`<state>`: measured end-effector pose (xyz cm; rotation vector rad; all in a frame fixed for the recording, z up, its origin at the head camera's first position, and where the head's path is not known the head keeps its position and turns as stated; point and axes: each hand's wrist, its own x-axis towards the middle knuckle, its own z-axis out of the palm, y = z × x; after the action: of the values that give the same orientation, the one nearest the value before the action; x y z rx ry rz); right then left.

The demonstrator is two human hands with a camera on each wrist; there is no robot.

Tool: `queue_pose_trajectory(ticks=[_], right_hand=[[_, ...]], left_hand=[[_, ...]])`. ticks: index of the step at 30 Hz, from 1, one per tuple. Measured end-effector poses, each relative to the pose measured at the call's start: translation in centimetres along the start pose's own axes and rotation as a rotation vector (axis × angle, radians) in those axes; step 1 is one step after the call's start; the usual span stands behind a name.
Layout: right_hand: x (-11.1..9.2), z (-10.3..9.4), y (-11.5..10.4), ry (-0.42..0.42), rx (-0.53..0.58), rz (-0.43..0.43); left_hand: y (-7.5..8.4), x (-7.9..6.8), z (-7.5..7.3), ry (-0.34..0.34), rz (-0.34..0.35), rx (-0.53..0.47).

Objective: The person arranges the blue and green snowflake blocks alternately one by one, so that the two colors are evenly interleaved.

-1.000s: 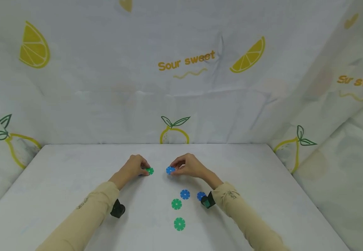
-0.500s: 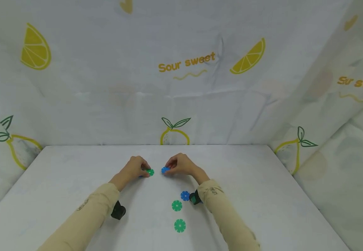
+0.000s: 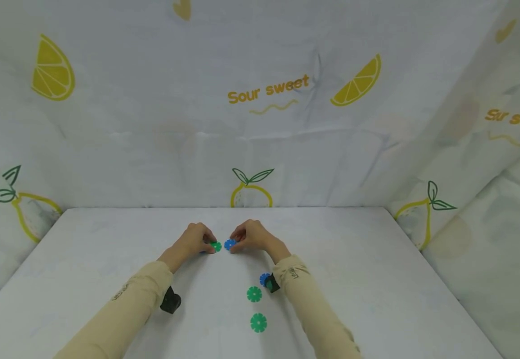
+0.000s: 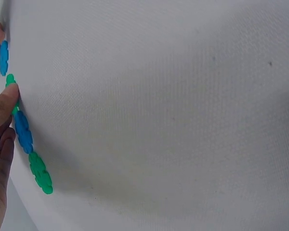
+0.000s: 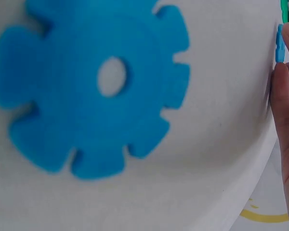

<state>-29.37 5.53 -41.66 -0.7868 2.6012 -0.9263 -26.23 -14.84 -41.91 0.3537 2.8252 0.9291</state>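
My left hand (image 3: 192, 240) pinches a green slotted building disc (image 3: 216, 247) between thumb and fingers. In the left wrist view that disc heads a row joined edge to edge, with a blue disc (image 4: 23, 132) in the middle and another green disc (image 4: 40, 173) at the far end. My right hand (image 3: 254, 236) holds a separate blue slotted disc (image 3: 229, 245) by its edge. It faces the left hand's green disc across a small gap. From above, the left hand hides most of the joined row.
On the white table (image 3: 354, 249) lie a loose blue disc (image 3: 264, 278), a green disc (image 3: 254, 294) and a second green disc (image 3: 258, 322) nearer the front. Black wrist cameras (image 3: 170, 301) hang under both sleeves. A lemon-print cloth (image 3: 174, 149) stands behind.
My right hand has moved left with its blue disc, narrowing the gap to the green one. The right sleeve now covers a loose blue disc seen earlier. My left hand has stayed nearly still.
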Motion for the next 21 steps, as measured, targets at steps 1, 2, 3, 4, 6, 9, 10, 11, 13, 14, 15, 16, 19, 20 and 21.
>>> queue_pose_trajectory(ticks=[1, 2, 3, 4, 6, 9, 10, 11, 13, 14, 15, 16, 19, 20, 21], right_hand=[[-0.03, -0.08, 0.01, 0.003, -0.004, 0.007], [-0.07, -0.15, 0.05, 0.006, -0.008, 0.015], [-0.11, -0.25, 0.11, 0.010, -0.011, 0.025], [-0.15, -0.32, 0.17, 0.012, -0.012, 0.031], [-0.17, -0.36, 0.35, 0.012, -0.012, 0.036], [0.00, -0.27, 0.45, 0.003, 0.000, 0.026], [0.08, -0.20, 0.45, 0.000, 0.004, 0.024], [0.17, -0.16, 0.41, -0.003, 0.007, 0.024], [0.33, -0.04, 0.34, -0.006, 0.011, 0.027], [0.38, 0.01, 0.30, -0.007, 0.013, 0.031], [0.44, 0.05, 0.25, -0.008, 0.015, 0.037], [0.50, 0.09, 0.20, -0.010, 0.017, 0.041], [0.67, 0.22, 0.05, -0.019, 0.016, 0.028], [0.71, 0.24, -0.01, -0.021, 0.014, 0.024], [0.76, 0.27, -0.07, -0.023, 0.008, 0.016]], left_hand=[[0.01, 0.01, 0.00, 0.000, -0.002, 0.005], [0.04, 0.01, 0.00, 0.000, -0.005, 0.007], [0.07, 0.00, 0.00, -0.001, -0.007, 0.010], [0.07, 0.00, 0.02, -0.001, -0.009, 0.011], [0.11, -0.01, 0.08, 0.001, -0.011, 0.012], [0.08, -0.01, 0.11, 0.002, -0.012, 0.012], [0.10, -0.01, 0.11, 0.002, -0.011, 0.012], [0.13, -0.02, 0.09, 0.002, -0.009, 0.009], [0.23, -0.05, 0.08, 0.000, -0.012, 0.006], [0.26, -0.05, 0.09, -0.001, -0.010, 0.007], [0.32, -0.06, 0.09, -0.002, -0.012, 0.005], [0.36, -0.07, 0.08, -0.004, -0.008, 0.007], [0.32, -0.01, 0.09, -0.003, -0.011, 0.013], [0.26, 0.05, 0.09, -0.002, -0.010, 0.017], [0.22, 0.08, 0.09, -0.002, -0.010, 0.020]])
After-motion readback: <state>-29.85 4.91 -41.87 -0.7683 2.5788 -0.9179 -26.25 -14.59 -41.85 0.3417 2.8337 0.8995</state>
